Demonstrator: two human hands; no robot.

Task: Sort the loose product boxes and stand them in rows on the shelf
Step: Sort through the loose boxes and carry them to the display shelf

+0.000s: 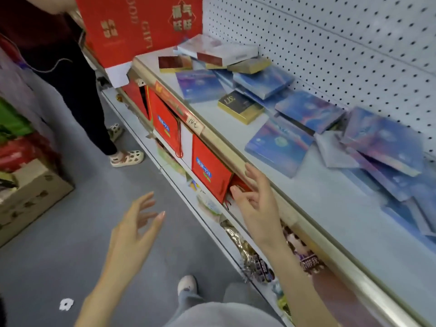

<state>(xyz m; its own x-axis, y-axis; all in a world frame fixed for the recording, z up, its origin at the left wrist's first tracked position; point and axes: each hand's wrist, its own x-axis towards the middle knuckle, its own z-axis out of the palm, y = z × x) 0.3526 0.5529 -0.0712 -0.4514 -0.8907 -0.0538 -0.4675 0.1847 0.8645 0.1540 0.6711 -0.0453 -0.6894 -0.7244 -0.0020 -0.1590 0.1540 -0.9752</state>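
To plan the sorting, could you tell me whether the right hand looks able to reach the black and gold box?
Probably yes: the right hand is open at the front edge of the shelf, and bare shelf lies between it and the black and gold box.

Shelf (295,204) runs from 11 o'clock to 5 o'clock, with pegboard (330,43) behind it. Blue boxes (280,147) lie flat and overlapping along it. One black-and-gold box (239,107) lies flat among them at 12 o'clock. Red gift bag (139,27) at the 11 o'clock end. Left hand (134,230) is empty, fingers spread, over the floor at 7 o'clock. Right hand (254,199) is empty, fingers relaxed, just beside the shelf's front rail. Cardboard carton (30,192) at 9 o'clock.
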